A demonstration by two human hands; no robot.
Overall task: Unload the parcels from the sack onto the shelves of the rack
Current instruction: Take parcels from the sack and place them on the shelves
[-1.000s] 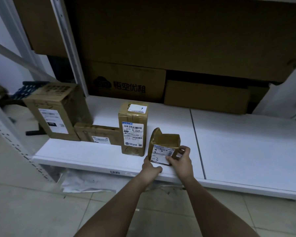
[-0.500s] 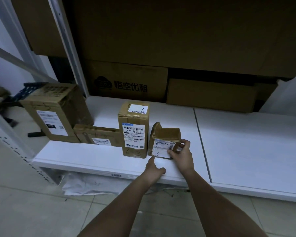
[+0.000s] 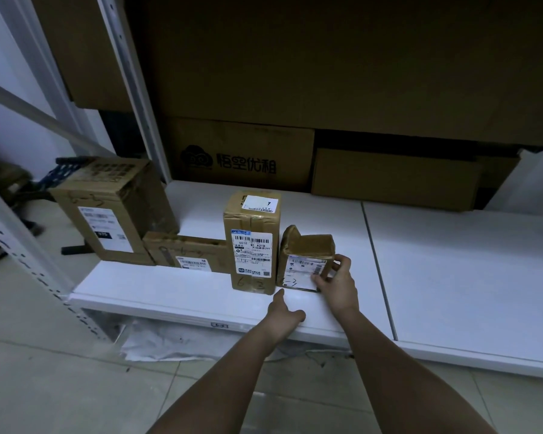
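A small taped brown parcel (image 3: 304, 255) with a white label stands on the white rack shelf (image 3: 452, 277), touching a taller upright parcel (image 3: 253, 242) on its left. My right hand (image 3: 339, 285) grips the small parcel's right side, thumb on the label and fingers round the corner. My left hand (image 3: 284, 311) lies on the shelf just in front of the parcels, fingers loosely curled, holding nothing. Further left sit a flat parcel (image 3: 185, 253) and a large box (image 3: 113, 211). The sack is not identifiable here.
Flattened cardboard boxes (image 3: 248, 155) lean against the back of the shelf. A white rack upright (image 3: 22, 245) stands at the left, with a crumpled white bag (image 3: 170, 343) on the tiled floor under the shelf. The shelf's right half holds nothing.
The small parcel has been pushed back and left until it touches the tall parcel. My left hand has let go of it and drawn back onto the shelf.
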